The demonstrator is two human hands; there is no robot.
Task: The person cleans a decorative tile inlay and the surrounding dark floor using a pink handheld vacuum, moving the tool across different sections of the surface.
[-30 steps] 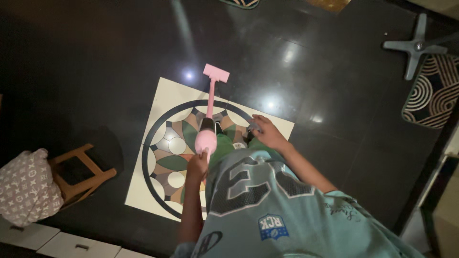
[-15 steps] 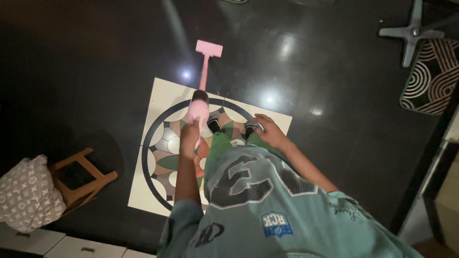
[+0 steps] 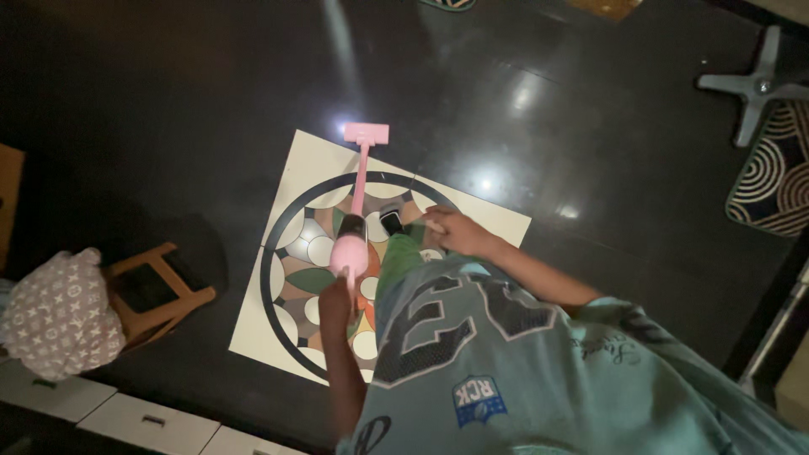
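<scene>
The pink stick vacuum (image 3: 355, 221) stands on the floor, its flat head resting at the far edge of the patterned medallion tile (image 3: 291, 177) and its wand sloping back to the bulbous body. The left hand (image 3: 334, 299) has its grip wrapped tight around the handle end below that body. The right hand (image 3: 449, 229) hangs free above the tile, fingers loosely curled, holding nothing. The surrounding dark glossy floor (image 3: 168, 101) shows lamp reflections. To the left, well apart, a wooden stool (image 3: 160, 299) stands beside a patterned bag (image 3: 59, 313). A chair base (image 3: 754, 88) and swirl-pattern rug (image 3: 771, 181) lie far right.
</scene>
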